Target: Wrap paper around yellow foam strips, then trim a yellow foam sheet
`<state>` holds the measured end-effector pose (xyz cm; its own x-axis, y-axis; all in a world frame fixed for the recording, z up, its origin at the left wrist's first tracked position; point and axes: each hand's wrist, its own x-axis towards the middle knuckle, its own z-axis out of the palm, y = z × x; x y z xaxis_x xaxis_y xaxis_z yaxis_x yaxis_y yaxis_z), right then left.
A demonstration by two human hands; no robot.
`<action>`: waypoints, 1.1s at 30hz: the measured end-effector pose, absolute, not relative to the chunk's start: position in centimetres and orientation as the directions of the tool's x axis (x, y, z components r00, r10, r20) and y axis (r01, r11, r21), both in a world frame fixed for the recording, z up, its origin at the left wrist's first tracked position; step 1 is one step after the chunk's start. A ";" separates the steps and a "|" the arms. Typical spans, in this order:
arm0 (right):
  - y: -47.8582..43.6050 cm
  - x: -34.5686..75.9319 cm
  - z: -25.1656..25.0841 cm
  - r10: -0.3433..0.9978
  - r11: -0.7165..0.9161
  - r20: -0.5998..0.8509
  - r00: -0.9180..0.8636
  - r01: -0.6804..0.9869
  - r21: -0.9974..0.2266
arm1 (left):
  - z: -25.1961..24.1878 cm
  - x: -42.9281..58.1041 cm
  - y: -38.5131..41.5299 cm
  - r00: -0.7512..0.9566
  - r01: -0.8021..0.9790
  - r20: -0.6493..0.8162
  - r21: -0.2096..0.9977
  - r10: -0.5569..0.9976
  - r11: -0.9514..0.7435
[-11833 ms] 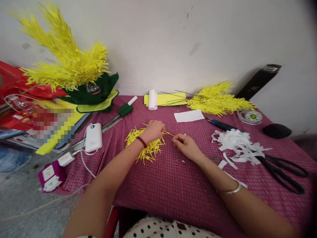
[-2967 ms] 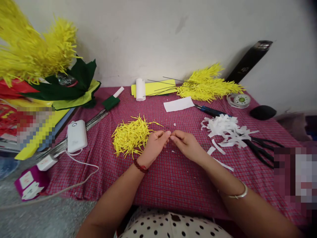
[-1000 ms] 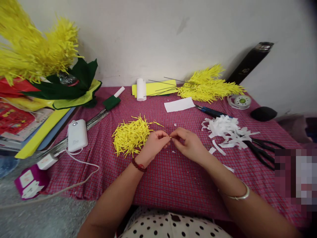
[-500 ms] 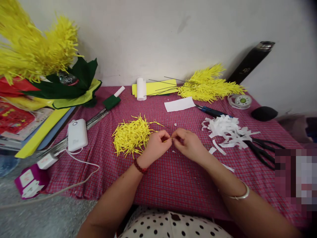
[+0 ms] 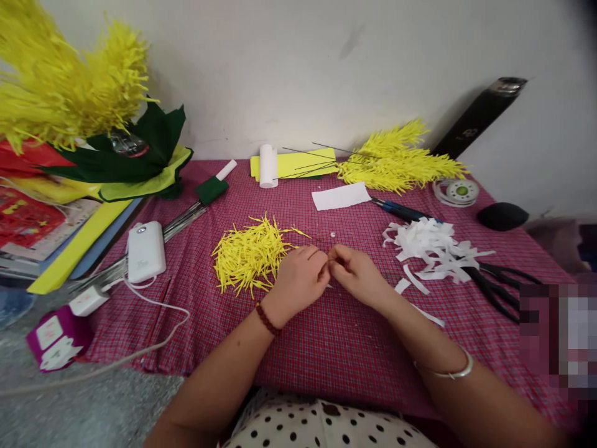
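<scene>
My left hand (image 5: 302,279) is closed, its back turned up and its fingertips pinched together. Its fingertips meet those of my right hand (image 5: 357,274), which is pinched as well. Between them is a thin yellow paper strip, almost wholly hidden by the fingers. Just left of my left hand lies a pile of twisted yellow paper strips (image 5: 247,254). To the right of my right hand is a heap of cut white paper strips (image 5: 426,246), partly over black-handled scissors (image 5: 497,286). A flat white paper piece (image 5: 341,196) lies beyond my hands.
At the back lie yellow fringed stems (image 5: 401,163), a white roll (image 5: 268,166) and yellow paper (image 5: 303,163). Blue-handled pliers (image 5: 401,210) and a tape reel (image 5: 459,191) are at right. A white power bank (image 5: 146,252) with a cable lies at left, below a green-leaved yellow arrangement (image 5: 121,81).
My left hand has rolled over so that its back faces up more, covering the yellow strip that showed between the fingers. My right hand stays pinched beside it.
</scene>
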<state>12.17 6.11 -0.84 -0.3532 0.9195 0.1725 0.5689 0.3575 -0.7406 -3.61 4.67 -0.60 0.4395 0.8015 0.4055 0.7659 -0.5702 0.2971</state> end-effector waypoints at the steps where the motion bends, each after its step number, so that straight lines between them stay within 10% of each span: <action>1: 6.1 12.2 -0.8 0.918 0.361 0.176 -0.355 0.567 -0.740 | -0.5 -3.6 4.7 0.428 0.768 0.404 0.310 0.809 -0.561; 10: 6.0 12.1 -1.1 0.911 0.376 0.189 -0.367 0.549 -0.746 | -0.9 -3.3 4.7 0.301 0.636 0.342 0.623 0.890 -0.455; 16: 5.9 12.2 -0.8 0.914 0.383 0.251 -0.320 0.468 -0.796 | -0.9 -3.1 5.3 0.183 0.005 -0.004 1.000 0.983 0.003; 21: 6.0 12.1 -0.9 0.878 0.455 0.382 -0.289 0.251 -0.855 | -0.8 -3.1 5.4 0.322 -0.565 -0.297 0.702 0.899 0.434; 33: 5.8 11.3 -1.4 0.951 0.212 0.186 -0.246 0.081 -0.974 | -2.1 -2.3 5.1 0.369 -0.585 -0.316 0.652 0.874 0.482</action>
